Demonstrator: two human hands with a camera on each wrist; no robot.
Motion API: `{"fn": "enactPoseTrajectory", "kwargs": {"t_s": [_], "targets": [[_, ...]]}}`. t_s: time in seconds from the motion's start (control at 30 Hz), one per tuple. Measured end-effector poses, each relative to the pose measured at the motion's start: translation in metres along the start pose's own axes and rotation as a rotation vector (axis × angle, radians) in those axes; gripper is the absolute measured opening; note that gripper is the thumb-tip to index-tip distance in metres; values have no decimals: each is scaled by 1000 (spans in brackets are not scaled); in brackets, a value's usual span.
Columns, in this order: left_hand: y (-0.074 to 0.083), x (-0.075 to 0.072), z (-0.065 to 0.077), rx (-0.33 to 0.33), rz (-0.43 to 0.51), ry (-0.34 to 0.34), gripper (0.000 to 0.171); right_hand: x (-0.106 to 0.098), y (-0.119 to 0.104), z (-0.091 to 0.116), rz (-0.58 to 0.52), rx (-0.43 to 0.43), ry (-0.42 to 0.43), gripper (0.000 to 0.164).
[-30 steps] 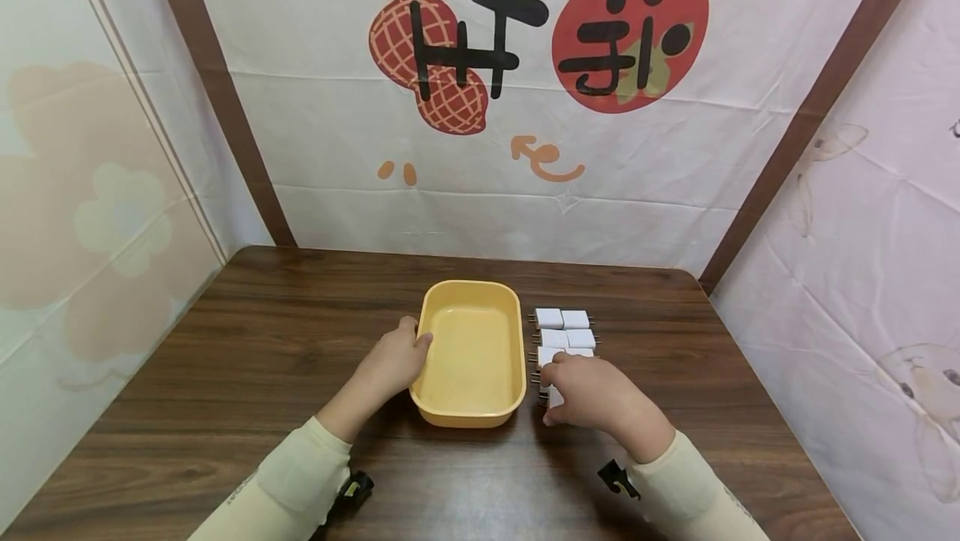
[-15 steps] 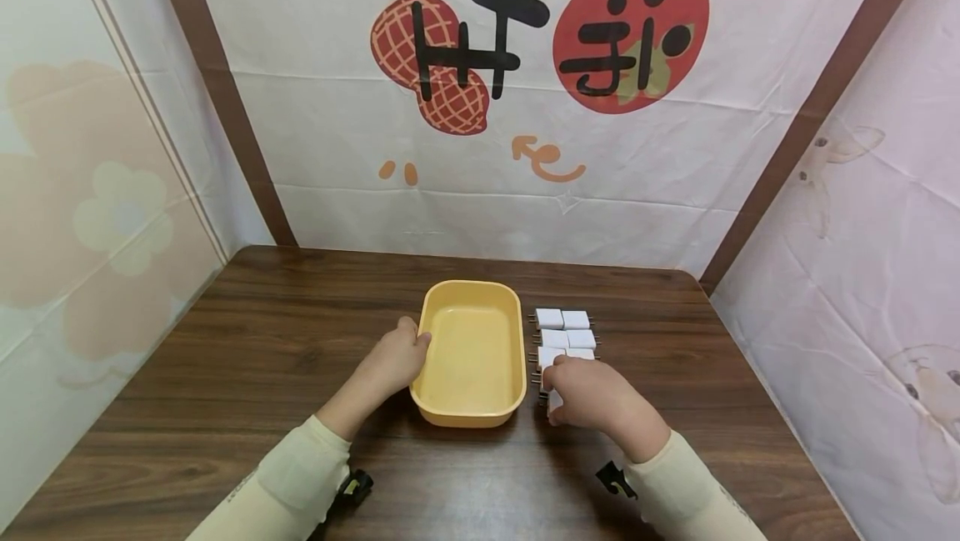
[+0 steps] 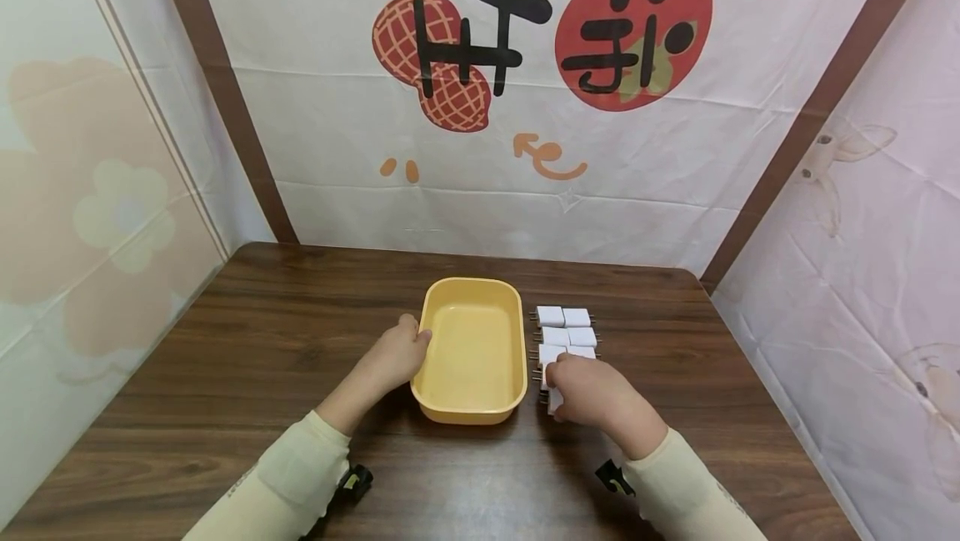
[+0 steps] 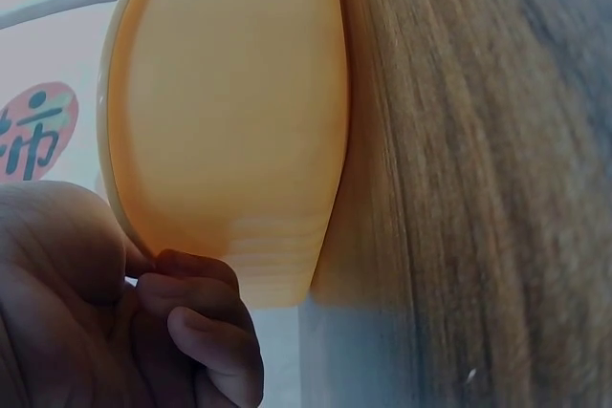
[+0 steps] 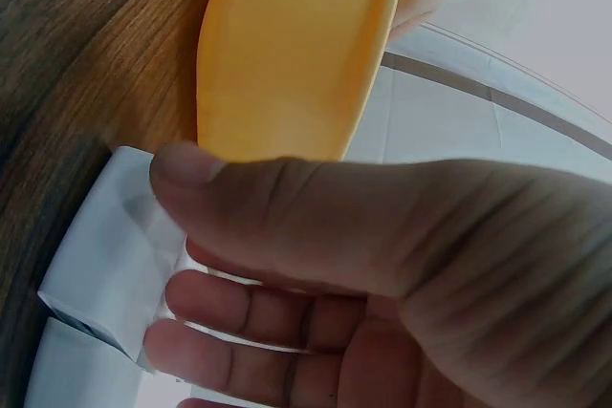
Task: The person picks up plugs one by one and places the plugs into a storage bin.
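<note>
My left hand point(image 3: 393, 353) pinches the left rim of a yellow plastic basin point(image 3: 471, 358), thumb over the edge and fingers outside below it. Nothing lies in the basin. To its right, white plug-in chargers point(image 3: 576, 318) lie flat in paired rows, their metal prongs pointing outward. Over the nearest rows is my right hand point(image 3: 596, 395). In the right wrist view, its thumb tip touches the edge of a white charger point(image 5: 100, 246), and the other fingers reach out fairly straight beside it. My hand partly hides the nearest chargers.
Everything stands on a dark wood-grain table point(image 3: 322, 299). A printed white cloth point(image 3: 330, 124) hangs behind the far edge, with more printed cloth at both sides. A black wrist mount point(image 3: 615, 477) hangs below the right sleeve, another below the left.
The right thumb has moved in slightly against the nearest charger. The left hand and the basin have stayed in place.
</note>
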State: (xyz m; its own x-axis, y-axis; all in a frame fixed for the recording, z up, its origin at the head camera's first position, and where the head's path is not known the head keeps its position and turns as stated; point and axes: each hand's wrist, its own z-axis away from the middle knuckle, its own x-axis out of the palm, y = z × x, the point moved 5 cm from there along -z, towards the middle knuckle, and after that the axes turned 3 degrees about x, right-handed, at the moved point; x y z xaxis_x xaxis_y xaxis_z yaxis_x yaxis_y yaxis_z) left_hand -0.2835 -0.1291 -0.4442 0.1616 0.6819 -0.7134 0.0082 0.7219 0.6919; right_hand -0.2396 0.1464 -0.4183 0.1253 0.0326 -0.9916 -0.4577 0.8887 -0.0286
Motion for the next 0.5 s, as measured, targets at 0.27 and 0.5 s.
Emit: {"fn": "enactPoseTrajectory", "kwargs": {"t_s": [0.27, 0.5], "targets": [[-1, 0, 1, 8, 18, -3, 38, 3, -1, -3, 34, -3, 12, 31], [-3, 1, -1, 6, 31, -22, 37, 6, -2, -4, 23, 2, -1, 31]]}}
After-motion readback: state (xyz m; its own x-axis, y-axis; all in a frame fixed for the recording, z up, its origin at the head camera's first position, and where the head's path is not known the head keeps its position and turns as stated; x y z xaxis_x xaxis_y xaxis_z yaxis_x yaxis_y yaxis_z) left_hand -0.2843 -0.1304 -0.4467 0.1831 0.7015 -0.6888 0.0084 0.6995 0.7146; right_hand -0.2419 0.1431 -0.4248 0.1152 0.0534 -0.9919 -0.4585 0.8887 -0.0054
